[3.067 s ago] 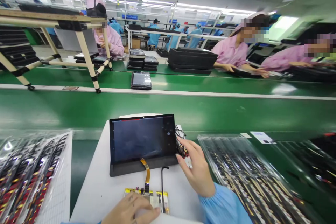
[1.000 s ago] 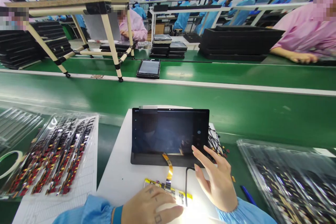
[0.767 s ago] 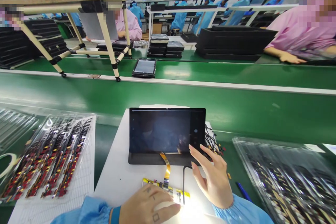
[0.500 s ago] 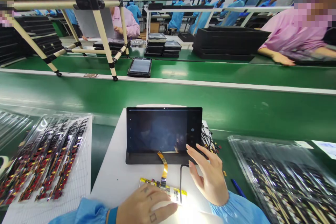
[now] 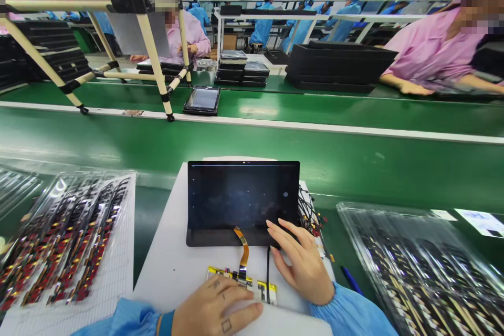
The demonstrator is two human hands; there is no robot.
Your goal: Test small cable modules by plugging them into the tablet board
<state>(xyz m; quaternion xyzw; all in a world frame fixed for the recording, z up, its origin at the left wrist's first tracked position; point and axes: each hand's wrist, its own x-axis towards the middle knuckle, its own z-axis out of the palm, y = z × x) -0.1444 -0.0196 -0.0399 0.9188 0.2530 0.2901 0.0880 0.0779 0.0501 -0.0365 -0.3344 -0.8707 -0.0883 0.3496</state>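
Note:
A black tablet screen (image 5: 240,199) stands propped on a dark stand on the white work board (image 5: 173,268). An orange flex cable (image 5: 242,244) runs from it down to a small circuit board (image 5: 240,281) edged with yellow tape. My left hand (image 5: 214,310) lies flat on that circuit board, fingers pressed down. My right hand (image 5: 301,262) is open, fingers apart, fingertips touching the lower right corner of the tablet. A black wire (image 5: 268,273) runs beside the flex cable.
Clear trays of red-and-black cable parts lie at left (image 5: 66,236) and right (image 5: 425,268). A tangle of wires (image 5: 309,215) sits right of the tablet. Behind runs a green conveyor (image 5: 275,157) carrying a tablet (image 5: 201,101). Workers in pink sit across, near black tray stacks (image 5: 334,65).
My right hand has slid left and down along the tablet's lower right corner. The view shifted slightly right. The left hand stays on the circuit board.

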